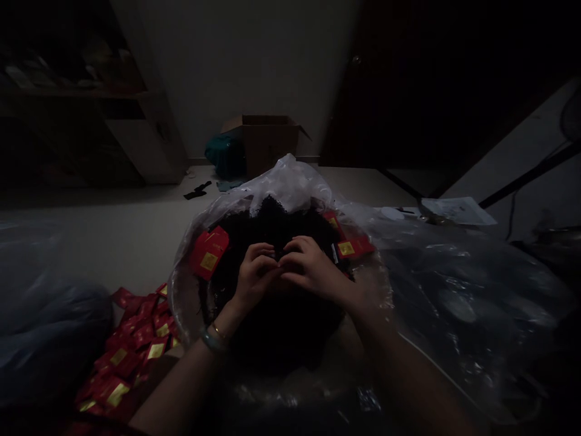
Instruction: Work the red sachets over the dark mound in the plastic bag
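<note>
A round tub lined with clear plastic (pixel 184 315) stands in front of me, holding a heap of dark, loose, leaf-like material (pixel 281 339). Over the middle of this heap, my left hand (pixel 256 275) and my right hand (pixel 313 269) meet at the fingertips. The fingers of both are curled and closed; anything pinched between them is hidden in the dim light. On the left of the heap lies a red packet with a gold label (pixel 209 251). Another red packet (pixel 356 247) rests on the right, with one more (pixel 333 221) partly showing behind it.
Many red packets (pixel 131 348) are piled at the lower left, beside a dark plastic-wrapped bundle (pixel 45 339). Clear plastic sheeting (pixel 463 303) spreads over the right side. Behind the tub stand an open cardboard box (pixel 270 142) and a teal bag (pixel 224 155) against the wall.
</note>
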